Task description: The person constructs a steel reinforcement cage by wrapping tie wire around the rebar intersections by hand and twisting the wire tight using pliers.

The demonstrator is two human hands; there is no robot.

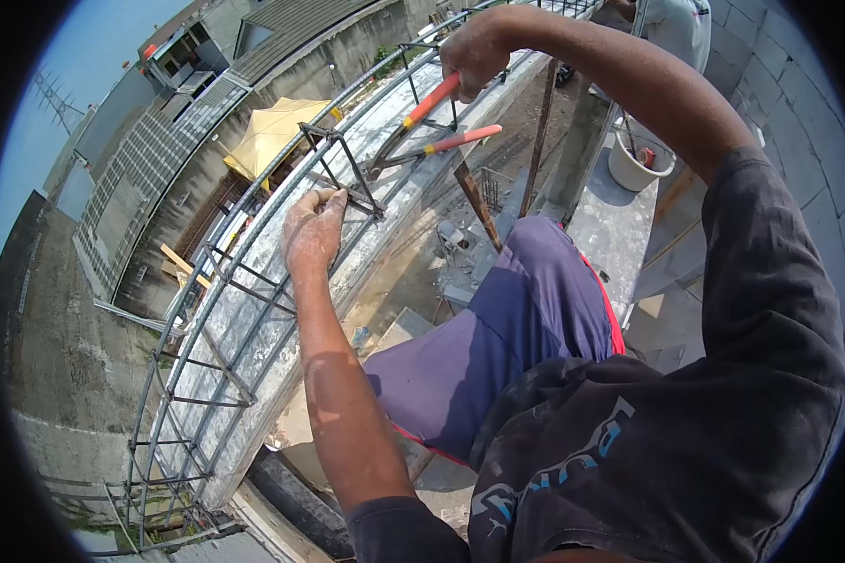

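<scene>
- Right hand [474, 58] closed round one of two red tool handles [469, 138]
- Left hand [314, 235] pinched on rebar cage [355, 169]
- Shirt [657, 460] lettering unreadable
- One bucket [633, 171]

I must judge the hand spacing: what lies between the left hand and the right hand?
Between the left hand and right hand, the head view shows the red-handled tool and a bent-bar frame.

dark short-sleeved shirt [667, 460], blue-white chest print [554, 460] | purple trousers [498, 328], red side piping [603, 302]
</scene>
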